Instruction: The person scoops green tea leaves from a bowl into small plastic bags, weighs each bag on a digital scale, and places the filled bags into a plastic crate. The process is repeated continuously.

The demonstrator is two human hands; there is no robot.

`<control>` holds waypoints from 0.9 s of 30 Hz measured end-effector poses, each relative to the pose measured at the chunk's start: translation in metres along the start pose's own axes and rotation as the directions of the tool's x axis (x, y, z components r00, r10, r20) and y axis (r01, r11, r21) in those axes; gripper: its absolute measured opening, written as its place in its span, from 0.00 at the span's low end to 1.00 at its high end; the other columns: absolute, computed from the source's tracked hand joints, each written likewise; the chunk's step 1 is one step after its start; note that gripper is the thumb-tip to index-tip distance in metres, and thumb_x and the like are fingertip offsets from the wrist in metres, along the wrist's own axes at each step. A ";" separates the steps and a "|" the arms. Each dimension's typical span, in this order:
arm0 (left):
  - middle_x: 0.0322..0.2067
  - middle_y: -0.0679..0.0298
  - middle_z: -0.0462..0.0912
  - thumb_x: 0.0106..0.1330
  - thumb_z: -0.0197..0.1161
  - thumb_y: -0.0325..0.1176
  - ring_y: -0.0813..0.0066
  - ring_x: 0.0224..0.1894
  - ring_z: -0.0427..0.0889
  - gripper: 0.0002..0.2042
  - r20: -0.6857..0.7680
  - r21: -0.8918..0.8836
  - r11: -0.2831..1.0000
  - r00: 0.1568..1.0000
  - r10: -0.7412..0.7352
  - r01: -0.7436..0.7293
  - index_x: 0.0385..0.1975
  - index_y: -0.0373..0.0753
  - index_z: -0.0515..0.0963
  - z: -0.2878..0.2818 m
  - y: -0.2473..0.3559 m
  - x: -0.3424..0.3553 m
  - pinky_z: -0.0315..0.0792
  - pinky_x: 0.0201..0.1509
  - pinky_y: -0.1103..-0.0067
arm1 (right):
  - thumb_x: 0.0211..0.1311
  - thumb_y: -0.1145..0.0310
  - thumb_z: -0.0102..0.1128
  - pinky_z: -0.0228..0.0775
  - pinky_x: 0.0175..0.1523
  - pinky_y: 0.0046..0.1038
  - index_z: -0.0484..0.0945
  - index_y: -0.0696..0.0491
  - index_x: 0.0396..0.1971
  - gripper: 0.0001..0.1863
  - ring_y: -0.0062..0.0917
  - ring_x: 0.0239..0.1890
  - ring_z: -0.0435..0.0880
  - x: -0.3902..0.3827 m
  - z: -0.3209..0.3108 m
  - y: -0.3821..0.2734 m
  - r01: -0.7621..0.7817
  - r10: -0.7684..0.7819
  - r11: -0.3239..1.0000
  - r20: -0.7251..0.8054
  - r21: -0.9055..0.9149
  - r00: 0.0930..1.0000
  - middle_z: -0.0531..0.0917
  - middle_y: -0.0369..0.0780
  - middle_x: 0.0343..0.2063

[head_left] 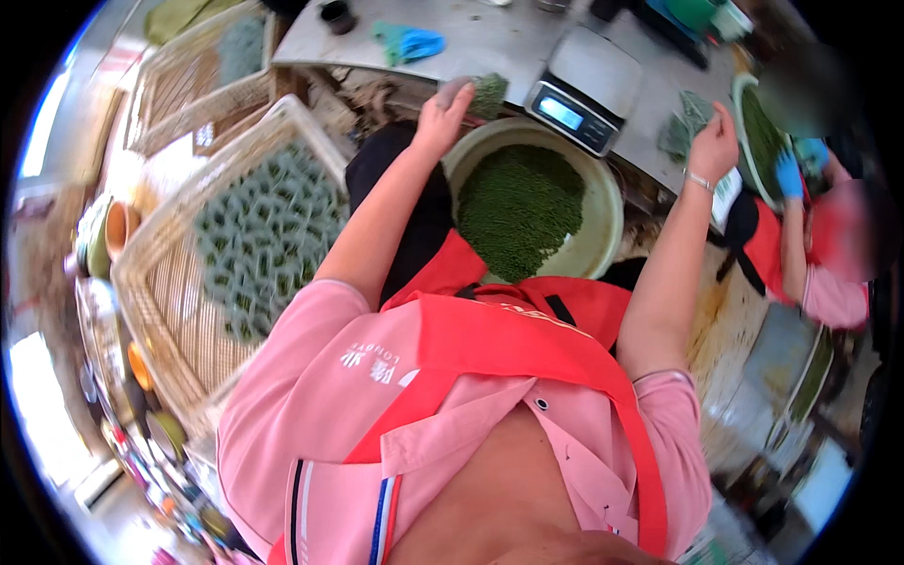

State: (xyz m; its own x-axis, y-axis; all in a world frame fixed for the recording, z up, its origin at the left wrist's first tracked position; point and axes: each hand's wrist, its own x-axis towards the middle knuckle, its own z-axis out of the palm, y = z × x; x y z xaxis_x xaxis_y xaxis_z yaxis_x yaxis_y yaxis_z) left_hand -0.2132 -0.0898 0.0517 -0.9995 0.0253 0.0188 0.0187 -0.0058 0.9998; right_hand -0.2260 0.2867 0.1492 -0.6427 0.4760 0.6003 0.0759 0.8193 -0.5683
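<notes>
My left hand [445, 116] is closed on a small translucent bag [488, 95] with green contents, held beside the table's front edge. Below and right of it, a round pale basin [603, 226] sits before my lap. A heap of small dark-green pieces [518, 207] fills much of the basin. My right hand [714, 149] is raised at the table's right side, its fingers pinched together. Crumpled translucent bags [683, 132] lie right against those fingers, and one appears to be in the pinch. A digital scale [579, 94] with a lit display stands between my hands.
A large woven crate [169, 311] at my left holds many small filled bags [273, 235]; another crate [155, 99] stands behind. A blue-green glove [410, 43] and a dark cup [337, 15] are on the metal table [480, 47]. At right, a co-worker's blue-gloved hand [789, 174] touches another basin [744, 132].
</notes>
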 end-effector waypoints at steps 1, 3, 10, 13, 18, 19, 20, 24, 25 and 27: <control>0.42 0.56 0.77 0.67 0.52 0.43 0.69 0.30 0.83 0.21 -0.001 -0.145 0.988 0.998 -0.059 0.058 0.52 0.33 0.69 -0.005 0.006 -0.005 0.75 0.33 0.78 | 0.58 0.72 0.50 0.69 0.46 0.34 0.79 0.50 0.39 0.12 0.38 0.41 0.78 -0.012 0.002 -0.025 0.071 -0.072 0.996 0.010 0.060 0.997 0.81 0.43 0.37; 0.42 0.55 0.76 0.68 0.51 0.42 0.69 0.28 0.82 0.20 -0.068 -0.165 0.986 0.998 0.013 -0.024 0.51 0.31 0.69 -0.029 0.016 -0.020 0.75 0.32 0.78 | 0.56 0.77 0.48 0.68 0.50 0.34 0.78 0.48 0.42 0.15 0.37 0.45 0.77 -0.035 0.032 -0.049 0.497 -0.492 0.866 -0.089 0.052 0.866 0.80 0.42 0.42; 0.26 0.58 0.80 0.65 0.53 0.47 0.72 0.29 0.78 0.17 -0.547 0.558 0.826 0.715 0.436 -0.076 0.47 0.44 0.75 -0.211 0.083 -0.132 0.71 0.36 0.72 | 0.55 0.80 0.46 0.65 0.54 0.36 0.75 0.54 0.47 0.18 0.40 0.49 0.75 -0.102 0.045 -0.043 0.544 -0.565 0.819 0.096 0.182 0.819 0.78 0.46 0.45; 0.30 0.49 0.81 0.65 0.43 0.59 0.51 0.33 0.80 0.24 -0.667 0.738 0.540 0.563 0.489 0.404 0.50 0.50 0.72 -0.318 0.098 -0.211 0.72 0.35 0.63 | 0.61 0.76 0.47 0.69 0.50 0.30 0.75 0.56 0.46 0.14 0.34 0.45 0.78 -0.133 0.015 -0.049 0.310 -0.352 0.926 0.195 0.216 0.915 0.79 0.44 0.44; 0.40 0.47 0.79 0.64 0.41 0.59 0.48 0.43 0.78 0.29 -0.854 0.490 0.360 0.353 0.383 0.794 0.54 0.42 0.68 -0.451 0.084 -0.302 0.68 0.49 0.60 | 0.64 0.73 0.48 0.71 0.43 0.22 0.75 0.57 0.46 0.12 0.21 0.37 0.80 -0.213 0.020 -0.046 -0.250 -0.166 0.885 0.766 0.394 0.621 0.81 0.38 0.39; 0.42 0.46 0.78 0.63 0.42 0.57 0.48 0.45 0.77 0.29 -0.868 0.482 0.404 0.363 0.338 0.777 0.54 0.41 0.68 -0.474 0.065 -0.310 0.67 0.50 0.61 | 0.64 0.72 0.49 0.72 0.43 0.21 0.75 0.57 0.47 0.13 0.22 0.38 0.80 -0.227 0.025 -0.044 -0.288 -0.118 0.906 0.838 0.311 0.533 0.81 0.40 0.39; 0.43 0.45 0.77 0.63 0.43 0.56 0.49 0.47 0.76 0.29 -0.877 0.477 0.445 0.381 0.292 0.758 0.55 0.40 0.67 -0.492 0.047 -0.314 0.66 0.52 0.61 | 0.64 0.72 0.49 0.72 0.43 0.22 0.75 0.56 0.47 0.13 0.23 0.37 0.81 -0.241 0.034 -0.037 -0.208 -0.153 0.936 0.863 0.282 0.482 0.82 0.40 0.38; 0.50 0.43 0.72 0.61 0.44 0.50 0.50 0.54 0.71 0.28 -0.836 0.526 0.276 0.548 -0.005 0.805 0.57 0.39 0.65 -0.521 -0.015 -0.312 0.63 0.57 0.64 | 0.55 0.67 0.56 0.72 0.45 0.33 0.77 0.54 0.44 0.16 0.37 0.37 0.81 -0.292 0.049 -0.003 0.189 -0.195 0.970 0.949 0.150 0.248 0.81 0.48 0.35; 0.51 0.42 0.71 0.61 0.45 0.49 0.50 0.55 0.70 0.28 -0.775 0.594 0.299 0.631 -0.034 0.746 0.58 0.39 0.64 -0.526 -0.034 -0.309 0.62 0.58 0.64 | 0.53 0.65 0.57 0.72 0.46 0.36 0.77 0.53 0.43 0.16 0.42 0.39 0.80 -0.301 0.050 0.000 0.275 -0.152 0.957 0.970 0.097 0.188 0.81 0.50 0.35; 0.53 0.45 0.70 0.59 0.49 0.45 0.51 0.57 0.69 0.29 -0.756 0.579 0.274 0.632 -0.171 0.768 0.60 0.36 0.61 -0.523 -0.039 -0.290 0.60 0.61 0.66 | 0.52 0.61 0.58 0.71 0.48 0.40 0.78 0.57 0.40 0.19 0.45 0.41 0.79 -0.318 0.044 -0.006 0.413 0.022 0.909 0.997 -0.053 0.079 0.80 0.52 0.36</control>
State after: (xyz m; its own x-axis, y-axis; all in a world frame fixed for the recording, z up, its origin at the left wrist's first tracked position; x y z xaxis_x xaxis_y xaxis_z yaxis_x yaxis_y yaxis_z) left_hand 0.0624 -0.6197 0.0047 -0.6539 -0.7389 -0.1628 -0.7473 0.5970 0.2917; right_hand -0.0560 0.1169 -0.0630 -0.8089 -0.2628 -0.5260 -0.1562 0.9584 -0.2387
